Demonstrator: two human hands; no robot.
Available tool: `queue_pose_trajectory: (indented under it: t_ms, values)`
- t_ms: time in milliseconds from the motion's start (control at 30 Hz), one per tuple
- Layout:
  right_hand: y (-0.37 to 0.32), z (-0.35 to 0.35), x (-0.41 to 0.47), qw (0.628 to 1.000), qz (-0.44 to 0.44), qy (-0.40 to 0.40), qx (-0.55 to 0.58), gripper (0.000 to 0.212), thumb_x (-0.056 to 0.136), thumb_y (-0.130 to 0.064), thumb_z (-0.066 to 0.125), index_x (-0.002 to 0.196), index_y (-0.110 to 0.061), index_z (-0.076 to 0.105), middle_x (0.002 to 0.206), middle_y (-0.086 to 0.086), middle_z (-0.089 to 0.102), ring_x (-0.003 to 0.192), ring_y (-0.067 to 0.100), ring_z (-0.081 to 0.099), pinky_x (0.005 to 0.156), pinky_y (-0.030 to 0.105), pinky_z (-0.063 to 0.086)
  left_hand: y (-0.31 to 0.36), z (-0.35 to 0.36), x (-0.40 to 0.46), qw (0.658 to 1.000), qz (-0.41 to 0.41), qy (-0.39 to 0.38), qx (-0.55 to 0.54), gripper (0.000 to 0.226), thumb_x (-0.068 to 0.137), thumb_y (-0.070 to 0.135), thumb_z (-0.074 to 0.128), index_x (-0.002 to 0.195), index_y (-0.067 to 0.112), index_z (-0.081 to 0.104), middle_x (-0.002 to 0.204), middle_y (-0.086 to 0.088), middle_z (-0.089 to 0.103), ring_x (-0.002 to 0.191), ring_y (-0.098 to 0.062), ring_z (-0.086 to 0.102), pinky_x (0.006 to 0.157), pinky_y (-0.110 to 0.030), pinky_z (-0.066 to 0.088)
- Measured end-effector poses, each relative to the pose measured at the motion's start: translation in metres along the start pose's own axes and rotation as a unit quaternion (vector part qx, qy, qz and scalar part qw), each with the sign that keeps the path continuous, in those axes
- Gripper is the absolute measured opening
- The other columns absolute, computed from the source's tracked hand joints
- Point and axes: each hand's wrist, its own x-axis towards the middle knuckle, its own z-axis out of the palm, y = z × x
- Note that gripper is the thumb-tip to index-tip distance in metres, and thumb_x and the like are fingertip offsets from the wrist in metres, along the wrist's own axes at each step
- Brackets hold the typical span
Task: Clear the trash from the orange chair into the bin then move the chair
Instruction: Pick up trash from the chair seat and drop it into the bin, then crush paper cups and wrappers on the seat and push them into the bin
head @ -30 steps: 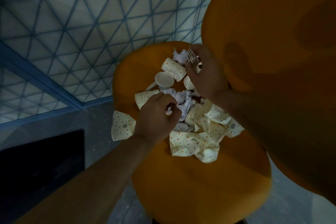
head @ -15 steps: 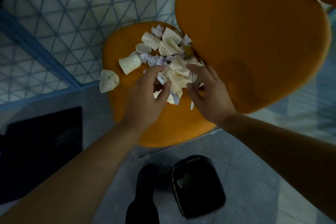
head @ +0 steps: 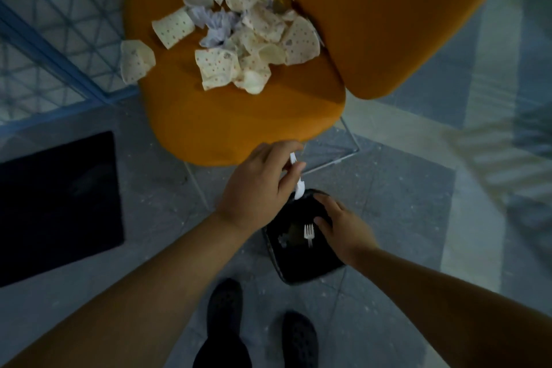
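My right hand (head: 343, 227) has just dropped a fork (head: 309, 234) into the bin (head: 301, 266) and hangs open; my left hand (head: 260, 185) pinches a spoon (head: 297, 179) above the bin's rim; the chair (head: 239, 122) is still littered.

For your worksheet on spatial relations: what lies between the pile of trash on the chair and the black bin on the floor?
In the head view, bare orange seat lies below the trash, then the left hand holding a white spoon above the bin.

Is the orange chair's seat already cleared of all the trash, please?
No. Crumpled paper cups and tissues lie piled on the orange chair.
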Motion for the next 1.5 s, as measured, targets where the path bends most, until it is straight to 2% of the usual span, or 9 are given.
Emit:
queue_pose_trajectory:
  t_ms: [167, 300, 367, 567, 767, 967, 1167, 1367, 1500]
  values:
    - [0.02, -0.002, -0.004, 0.999, -0.011, 0.024, 0.044, 0.047, 0.095, -0.031, 0.049, 0.14, -0.03, 0.035, 0.139, 0.001, 0.049, 0.112, 0.027, 0.059, 0.088, 0.042, 0.05, -0.017, 0.046, -0.026, 0.993, -0.064, -0.096, 0.015, 0.035, 0.097, 0.03, 0.055, 0.129, 0.015, 0.051, 0.108, -0.014, 0.065, 0.096, -0.033, 0.062, 0.071, -0.044, 0.053]
    - [0.014, -0.019, -0.006, 0.996, -0.059, 0.047, 0.055, 0.046, 0.095, -0.026, 0.053, 0.139, -0.025, 0.04, 0.136, 0.003, 0.049, 0.111, 0.024, 0.059, 0.089, 0.039, 0.049, -0.032, 0.078, -0.038, 0.921, -0.208, -0.328, 0.001, 0.056, 0.097, 0.03, 0.057, 0.147, 0.023, 0.033, 0.135, -0.016, 0.055, 0.119, -0.034, 0.055, 0.094, -0.045, 0.049]
    - [0.007, -0.024, -0.002, 0.994, -0.071, 0.059, 0.051, 0.046, 0.095, -0.028, 0.052, 0.139, -0.025, 0.04, 0.136, 0.002, 0.049, 0.109, 0.022, 0.06, 0.088, 0.04, 0.05, -0.034, 0.08, -0.037, 0.896, -0.226, -0.381, 0.006, 0.059, 0.096, 0.03, 0.058, 0.149, 0.023, 0.031, 0.143, -0.015, 0.049, 0.126, -0.033, 0.051, 0.102, -0.045, 0.045]
    - [-0.023, -0.045, 0.011, 0.986, -0.107, 0.115, 0.049, 0.043, 0.096, -0.032, 0.05, 0.138, -0.028, 0.041, 0.137, -0.003, 0.051, 0.11, 0.019, 0.059, 0.081, 0.041, 0.053, -0.025, 0.04, -0.005, 0.946, -0.197, -0.256, 0.029, 0.038, 0.095, 0.027, 0.058, 0.13, 0.015, 0.05, 0.122, -0.012, 0.063, 0.109, -0.03, 0.061, 0.088, -0.045, 0.052]
    - [-0.079, -0.085, 0.032, 0.968, -0.194, 0.156, 0.029, 0.036, 0.097, -0.028, 0.049, 0.133, -0.027, 0.044, 0.129, -0.004, 0.055, 0.1, 0.018, 0.061, 0.061, 0.034, 0.05, -0.011, -0.052, 0.048, 0.982, -0.146, -0.119, 0.031, 0.032, 0.097, 0.023, 0.058, 0.127, 0.012, 0.057, 0.121, -0.009, 0.066, 0.109, -0.021, 0.063, 0.088, -0.042, 0.054]
    - [-0.159, -0.132, 0.078, 0.943, -0.272, 0.19, 0.002, 0.038, 0.094, -0.023, 0.054, 0.131, -0.023, 0.048, 0.122, -0.001, 0.057, 0.098, 0.022, 0.06, 0.057, 0.03, 0.046, -0.051, -0.153, 0.096, 0.98, -0.178, 0.025, 0.083, 0.033, 0.089, 0.026, 0.067, 0.12, 0.015, 0.06, 0.117, -0.007, 0.067, 0.106, -0.02, 0.063, 0.088, -0.041, 0.054]
    - [-0.221, -0.141, 0.145, 0.942, -0.286, 0.175, -0.013, 0.041, 0.096, -0.025, 0.052, 0.136, -0.027, 0.042, 0.134, -0.003, 0.049, 0.114, 0.02, 0.053, 0.07, 0.033, 0.047, -0.133, -0.206, 0.126, 0.959, -0.259, 0.065, 0.097, 0.052, 0.084, 0.032, 0.072, 0.13, 0.015, 0.054, 0.125, -0.011, 0.061, 0.11, -0.023, 0.058, 0.091, -0.038, 0.051]
    - [-0.258, -0.126, 0.227, 0.945, -0.31, 0.098, -0.037, 0.047, 0.094, -0.025, 0.054, 0.139, -0.025, 0.04, 0.14, -0.001, 0.043, 0.122, 0.027, 0.044, 0.09, 0.047, 0.044, -0.219, -0.209, 0.137, 0.927, -0.358, 0.04, 0.101, 0.082, 0.075, 0.048, 0.077, 0.142, 0.02, 0.038, 0.142, -0.011, 0.042, 0.129, -0.029, 0.041, 0.104, -0.048, 0.04]
    - [-0.276, -0.113, 0.278, 0.949, -0.305, 0.058, -0.06, 0.051, 0.089, -0.024, 0.059, 0.138, -0.026, 0.043, 0.137, 0.001, 0.045, 0.124, 0.026, 0.043, 0.095, 0.047, 0.04, -0.27, -0.198, 0.141, 0.904, -0.423, -0.003, 0.059, 0.108, 0.066, 0.062, 0.078, 0.15, 0.025, 0.021, 0.153, -0.008, 0.026, 0.14, -0.031, 0.026, 0.113, -0.053, 0.03]
